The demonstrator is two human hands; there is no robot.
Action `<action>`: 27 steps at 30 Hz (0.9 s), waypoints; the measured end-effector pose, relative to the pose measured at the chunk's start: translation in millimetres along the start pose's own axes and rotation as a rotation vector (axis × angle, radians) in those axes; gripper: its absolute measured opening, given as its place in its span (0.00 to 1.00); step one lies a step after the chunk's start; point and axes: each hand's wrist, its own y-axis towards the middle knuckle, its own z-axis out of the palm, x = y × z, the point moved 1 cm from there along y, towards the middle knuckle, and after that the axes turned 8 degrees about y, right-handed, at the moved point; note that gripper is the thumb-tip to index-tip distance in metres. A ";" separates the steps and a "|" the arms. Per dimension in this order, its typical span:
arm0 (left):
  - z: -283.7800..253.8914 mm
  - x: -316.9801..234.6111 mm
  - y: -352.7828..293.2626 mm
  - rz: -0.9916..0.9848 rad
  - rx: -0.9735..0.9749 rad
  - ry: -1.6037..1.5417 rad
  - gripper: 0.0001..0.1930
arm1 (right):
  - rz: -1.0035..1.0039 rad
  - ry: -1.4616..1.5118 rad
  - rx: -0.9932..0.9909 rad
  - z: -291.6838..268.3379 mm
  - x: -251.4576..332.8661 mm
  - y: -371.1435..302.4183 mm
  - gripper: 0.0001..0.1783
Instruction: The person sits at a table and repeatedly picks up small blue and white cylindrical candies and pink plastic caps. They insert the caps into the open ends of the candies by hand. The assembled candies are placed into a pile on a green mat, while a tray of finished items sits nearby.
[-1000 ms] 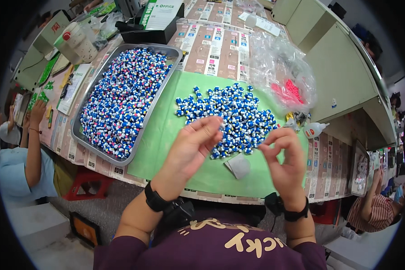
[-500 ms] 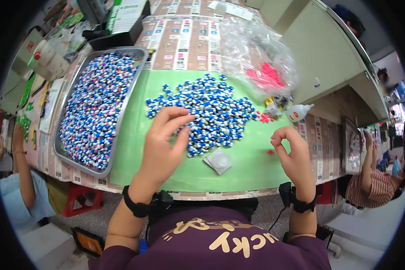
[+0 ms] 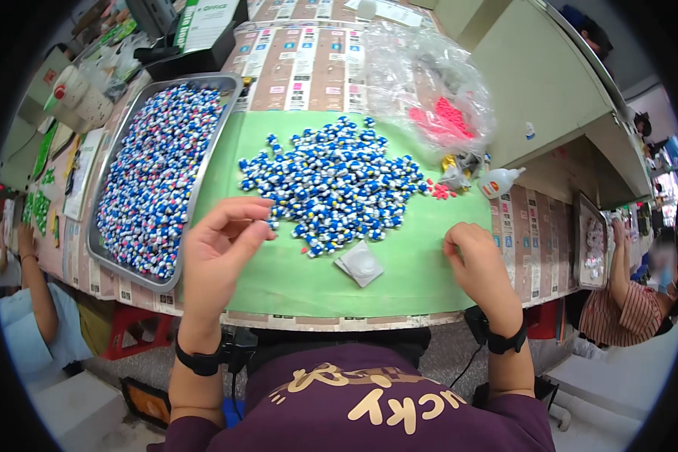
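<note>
Nearest us, we note the left hand (image 3: 220,252), thumb and fingertips drawn close around a small blue-and-white bead (image 3: 272,221); we cannot tell whether it is pinched. The right hand (image 3: 476,262) is loosely curled over the mat's right side, its grip hidden from us. Between them on the smooth green mat (image 3: 301,294) lies a pale, flat square (image 3: 361,264) with a round disc. Beyond, we record a loose heap (image 3: 339,184) of glossy, rounded beads pointing every way; the single bead's long axis is too small to read. Left: a metal tray (image 3: 147,279), long axis running away from us, full of similar beads. Farther right: a crinkled clear bag (image 3: 459,79) with pink pieces (image 3: 448,120).
</note>
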 end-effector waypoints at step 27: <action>49.2 -34.4 -9.4 0.015 0.336 -0.310 0.02 | -0.125 0.981 -0.100 -2.8 106.2 22.9 0.13</action>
